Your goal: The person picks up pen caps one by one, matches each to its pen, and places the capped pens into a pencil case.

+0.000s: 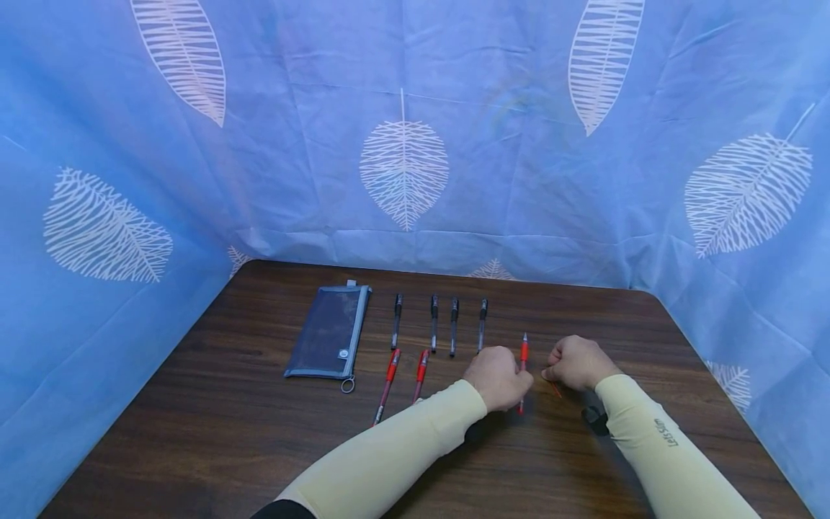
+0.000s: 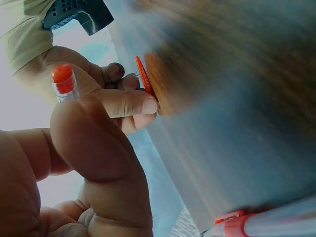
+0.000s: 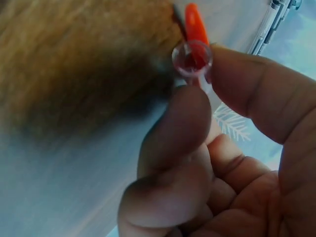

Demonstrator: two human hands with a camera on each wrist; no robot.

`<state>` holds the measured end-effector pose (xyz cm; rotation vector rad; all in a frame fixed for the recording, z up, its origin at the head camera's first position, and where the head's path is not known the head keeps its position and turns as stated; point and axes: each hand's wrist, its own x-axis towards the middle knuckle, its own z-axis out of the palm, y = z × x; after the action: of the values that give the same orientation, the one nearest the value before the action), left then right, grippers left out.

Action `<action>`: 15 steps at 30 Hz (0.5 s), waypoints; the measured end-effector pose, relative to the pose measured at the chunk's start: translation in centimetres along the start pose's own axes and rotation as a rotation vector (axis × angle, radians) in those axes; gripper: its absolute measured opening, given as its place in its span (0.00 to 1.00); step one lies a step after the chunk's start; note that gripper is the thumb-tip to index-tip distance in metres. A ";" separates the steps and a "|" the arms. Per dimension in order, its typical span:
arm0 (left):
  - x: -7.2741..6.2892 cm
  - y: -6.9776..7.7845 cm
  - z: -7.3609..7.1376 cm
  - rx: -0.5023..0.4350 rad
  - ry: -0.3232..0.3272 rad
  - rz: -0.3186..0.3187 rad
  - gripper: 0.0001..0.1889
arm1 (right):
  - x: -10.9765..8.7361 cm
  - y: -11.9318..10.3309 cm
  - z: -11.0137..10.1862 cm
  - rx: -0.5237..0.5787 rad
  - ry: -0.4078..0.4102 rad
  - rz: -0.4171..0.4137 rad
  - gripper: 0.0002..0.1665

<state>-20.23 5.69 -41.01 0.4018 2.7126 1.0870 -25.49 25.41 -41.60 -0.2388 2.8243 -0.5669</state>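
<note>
My left hand [image 1: 496,376] pinches an uncapped red gel pen [image 1: 524,349], whose tip points toward the back of the table. In the left wrist view the pen's red end plug [image 2: 63,78] stands out beyond the thumb. Just to the right, my right hand [image 1: 578,362] holds a clear pen cap [image 3: 193,58] with a red clip [image 3: 196,24] between thumb and fingers. The cap's round open mouth faces the right wrist camera. Cap and pen are apart, a short way above the dark wood table [image 1: 570,461].
Two capped red pens [image 1: 387,386] [image 1: 421,367] lie left of my left hand. Behind them several black pens [image 1: 454,328] form a spaced row. A mesh zip pouch [image 1: 327,331] with a ring lies at the left. Blue leaf-print cloth [image 1: 402,72] hangs around the table.
</note>
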 end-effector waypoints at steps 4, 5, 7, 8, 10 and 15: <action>-0.2 -0.4 -0.2 -0.051 -0.006 0.004 0.24 | 0.1 0.0 0.0 -0.011 -0.011 -0.016 0.08; -0.2 -0.4 -0.3 -0.061 -0.005 0.004 0.24 | 0.1 0.0 -0.1 -0.011 -0.009 -0.025 0.08; -0.3 -0.6 -0.3 -0.082 -0.003 0.003 0.24 | 0.0 0.0 -0.2 -0.001 -0.004 -0.044 0.06; -0.4 -0.6 -0.4 -0.086 0.001 0.004 0.24 | -0.1 0.0 -0.3 0.005 0.003 -0.053 0.06; -0.5 -0.7 -0.5 -0.086 0.012 0.008 0.25 | -0.2 -0.1 -0.6 0.017 0.015 -0.071 0.07; -0.8 -0.9 -0.6 -0.101 0.016 0.002 0.26 | -0.2 0.1 -1.1 0.052 0.020 -0.089 0.08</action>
<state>-19.81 4.41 -41.10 0.3814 2.6576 1.2270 -25.58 25.92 -40.57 -0.3515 2.8256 -0.6645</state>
